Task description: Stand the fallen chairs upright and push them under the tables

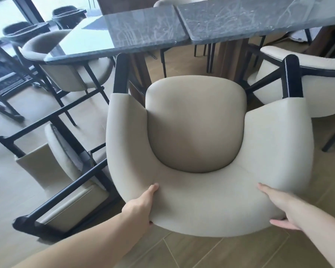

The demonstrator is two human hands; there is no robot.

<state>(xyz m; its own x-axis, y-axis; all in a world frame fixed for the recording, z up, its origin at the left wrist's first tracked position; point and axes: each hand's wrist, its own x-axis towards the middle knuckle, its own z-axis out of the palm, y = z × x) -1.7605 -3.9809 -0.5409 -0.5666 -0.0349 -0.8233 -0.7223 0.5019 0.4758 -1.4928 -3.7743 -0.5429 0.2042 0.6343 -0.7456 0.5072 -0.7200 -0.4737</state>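
- Tables (249, 18) of dark marble are set edge to edge ahead, so a seat can be slid beneath.
- Upright chair (197, 132) is faced toward them, just short of the edge, evidently lined up for pushing in.
- Fallen chair (66, 171) is left on its side, just left of it.
- Left hand (141, 206) and right hand (278, 206) are clasped over the curved backrest rim, thumbs on top, at either end.
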